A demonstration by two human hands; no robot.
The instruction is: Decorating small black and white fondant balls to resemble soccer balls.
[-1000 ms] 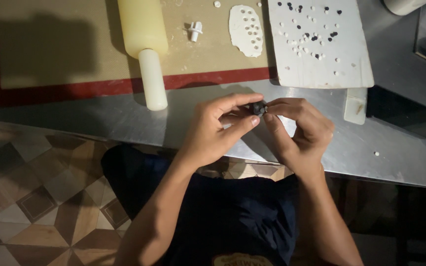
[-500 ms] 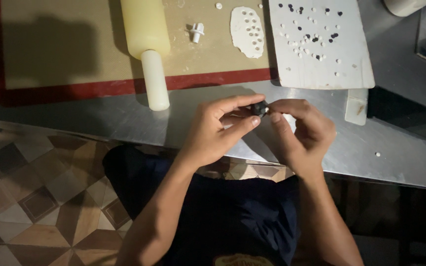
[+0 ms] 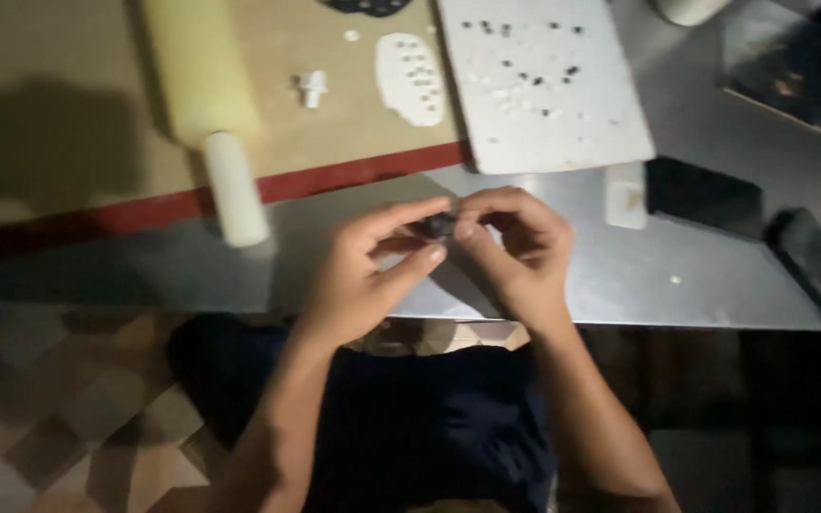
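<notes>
Pinching a tiny dark lump (image 3: 439, 225) between my left hand (image 3: 372, 275) and right hand (image 3: 515, 247), near the white board (image 3: 544, 85); next needs gentle fingers.

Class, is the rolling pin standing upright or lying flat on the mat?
Lying flat: the rolling pin rests lengthwise on the mat, its handle past the mat's red edge.

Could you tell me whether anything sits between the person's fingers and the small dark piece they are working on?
Nothing visible does. The left hand and the right hand both pinch the small dark piece directly at their fingertips, above the metal table. The rolling pin lies off to the side.
</notes>
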